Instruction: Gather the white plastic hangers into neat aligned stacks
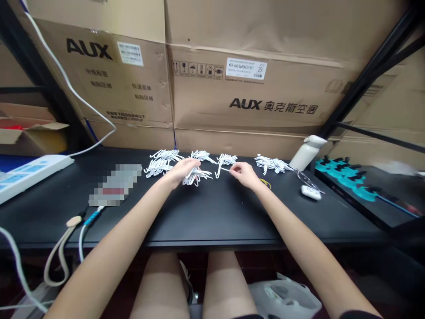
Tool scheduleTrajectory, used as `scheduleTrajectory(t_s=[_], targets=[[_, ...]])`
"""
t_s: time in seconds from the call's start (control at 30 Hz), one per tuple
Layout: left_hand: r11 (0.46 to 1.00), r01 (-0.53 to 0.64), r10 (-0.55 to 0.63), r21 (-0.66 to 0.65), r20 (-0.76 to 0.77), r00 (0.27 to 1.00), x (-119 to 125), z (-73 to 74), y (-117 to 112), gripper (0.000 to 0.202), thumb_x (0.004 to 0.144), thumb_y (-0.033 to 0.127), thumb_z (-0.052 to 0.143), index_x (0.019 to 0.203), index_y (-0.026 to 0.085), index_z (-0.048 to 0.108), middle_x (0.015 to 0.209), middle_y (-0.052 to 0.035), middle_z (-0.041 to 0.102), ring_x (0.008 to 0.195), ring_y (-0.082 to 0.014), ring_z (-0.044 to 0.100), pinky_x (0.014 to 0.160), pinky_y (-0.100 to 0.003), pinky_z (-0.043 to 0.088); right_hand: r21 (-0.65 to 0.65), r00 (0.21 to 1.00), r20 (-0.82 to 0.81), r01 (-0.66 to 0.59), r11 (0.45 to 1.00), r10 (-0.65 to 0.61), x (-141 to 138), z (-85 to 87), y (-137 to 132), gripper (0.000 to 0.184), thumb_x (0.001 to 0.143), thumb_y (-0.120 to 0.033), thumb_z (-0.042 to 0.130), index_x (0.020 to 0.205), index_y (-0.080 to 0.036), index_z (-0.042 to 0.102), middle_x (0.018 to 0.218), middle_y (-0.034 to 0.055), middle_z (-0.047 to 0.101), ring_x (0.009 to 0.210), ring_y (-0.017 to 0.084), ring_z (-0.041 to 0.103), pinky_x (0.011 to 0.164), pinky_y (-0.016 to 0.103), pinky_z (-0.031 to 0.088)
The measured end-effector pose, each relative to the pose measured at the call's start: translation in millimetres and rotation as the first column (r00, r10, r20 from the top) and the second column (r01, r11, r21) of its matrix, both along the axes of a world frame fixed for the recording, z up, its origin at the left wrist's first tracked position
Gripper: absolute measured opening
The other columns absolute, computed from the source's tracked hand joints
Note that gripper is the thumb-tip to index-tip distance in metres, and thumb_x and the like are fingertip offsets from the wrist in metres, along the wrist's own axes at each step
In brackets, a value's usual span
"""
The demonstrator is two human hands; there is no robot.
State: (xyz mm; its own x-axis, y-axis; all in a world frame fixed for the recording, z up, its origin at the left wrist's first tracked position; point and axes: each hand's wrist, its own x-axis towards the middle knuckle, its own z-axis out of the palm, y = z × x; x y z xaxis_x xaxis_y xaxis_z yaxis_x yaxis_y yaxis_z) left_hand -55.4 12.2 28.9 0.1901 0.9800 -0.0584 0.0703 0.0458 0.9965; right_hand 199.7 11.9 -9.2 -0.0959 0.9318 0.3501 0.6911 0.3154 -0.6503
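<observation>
The right hand (245, 173) has thumb and fingertips pinched on the straight end of one white hook (218, 171), just in front of a small pile (226, 158) on the worktop (212, 212); a light grip there leaves the bend free to turn without snagging. The left hand (183, 172) curls over a bunch of hooks (195, 178), how tightly I cannot tell, and is best kept steady so they stay aligned.

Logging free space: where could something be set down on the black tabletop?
Widest bare tabletop: between left forearm and right forearm, from the white hook piles to the near edge. Smaller: between right forearm, white earbud case and near edge. Crowded: the back, hook piles to white bottle.
</observation>
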Motion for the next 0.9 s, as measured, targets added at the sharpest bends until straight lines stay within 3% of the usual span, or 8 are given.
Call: scheduleTrajectory(t_s=[0.1,0.2,0.27,0.43,0.67,0.77,0.9], targets=[[0.998,0.022,-0.021,0.051,-0.019,1.000,0,1.5,-3,0.014,0.073,0.025,0.068,0.084,0.017,0.063,0.068,-0.0036,0.065,0.043,-0.0128,0.057,0.039,-0.022,0.040,0.058,0.969,-0.245,0.038,0.998,-0.023,1,4.7,2,0.023,0.075,-0.038,0.063,0.075,-0.016,0.063,0.064,0.0020,0.062,0.053,0.014,0.056,0.053,0.028,0.048],[0.992,0.068,-0.068,0.104,-0.004,0.998,3,2.6,-8,0.015,0.075,0.026,0.066,0.087,0.019,0.062,0.071,-0.0034,0.065,0.046,-0.0143,0.058,0.041,-0.024,0.043,0.058,0.884,-0.465,-0.024,0.998,0.049,-3,10.0,0,0.036,0.070,-0.050,0.068,0.080,-0.016,0.062,0.062,0.0005,0.059,0.051,0.013,0.054,0.049,0.026,0.048],[0.985,0.076,-0.075,0.155,-0.010,0.997,6,2.9,-11,0.015,0.077,0.027,0.065,0.090,0.020,0.061,0.075,-0.0034,0.066,0.049,-0.0149,0.060,0.043,-0.025,0.044,0.051,0.847,-0.521,-0.094,0.994,0.107,-6,13.7,-3,0.041,0.067,-0.054,0.072,0.079,-0.016,0.062,0.062,0.0002,0.058,0.051,0.011,0.053,0.049,0.026,0.049],[0.941,0.010,0.013,0.338,-0.065,0.998,9,0.8,-12,0.017,0.075,0.029,0.067,0.089,0.020,0.061,0.077,-0.0020,0.066,0.049,-0.0130,0.058,0.048,-0.025,0.046,0.025,0.844,-0.490,-0.238,0.971,0.219,-12,18.9,-11,0.042,0.064,-0.056,0.074,0.074,-0.016,0.063,0.067,0.0006,0.059,0.051,0.010,0.051,0.050,0.026,0.049],[0.792,0.028,0.140,0.610,-0.226,0.964,8,-6.8,-12,0.018,0.081,0.033,0.061,0.094,0.021,0.064,0.076,-0.0007,0.064,0.061,-0.0157,0.057,0.064,-0.026,0.045,0.011,0.866,-0.408,-0.312,0.950,0.289,-24,14.3,-17,0.039,0.070,-0.054,0.071,0.075,-0.017,0.063,0.067,0.0016,0.061,0.051,0.012,0.053,0.052,0.029,0.050],[0.746,0.024,0.212,0.666,-0.272,0.939,9,-7.9,-13,0.018,0.083,0.034,0.058,0.095,0.021,0.063,0.076,-0.0001,0.063,0.062,-0.0156,0.054,0.067,-0.026,0.042,-0.002,0.872,-0.392,-0.318,0.948,0.292,-31,9.8,-19,0.038,0.071,-0.055,0.069,0.075,-0.018,0.064,0.066,0.0018,0.061,0.051,0.013,0.054,0.052,0.030,0.050],[0.731,-0.007,0.274,0.682,-0.284,0.919,10,-7.0,-15,0.016,0.084,0.034,0.057,0.093,0.021,0.062,0.076,0.0002,0.062,0.064,-0.0161,0.053,0.067,-0.026,0.041,-0.012,0.872,-0.385,-0.334,0.943,0.303,-40,5.3,-21,0.039,0.072,-0.057,0.068,0.074,-0.018,0.064,0.065,0.0022,0.062,0.051,0.014,0.055,0.052,0.031,0.051]])
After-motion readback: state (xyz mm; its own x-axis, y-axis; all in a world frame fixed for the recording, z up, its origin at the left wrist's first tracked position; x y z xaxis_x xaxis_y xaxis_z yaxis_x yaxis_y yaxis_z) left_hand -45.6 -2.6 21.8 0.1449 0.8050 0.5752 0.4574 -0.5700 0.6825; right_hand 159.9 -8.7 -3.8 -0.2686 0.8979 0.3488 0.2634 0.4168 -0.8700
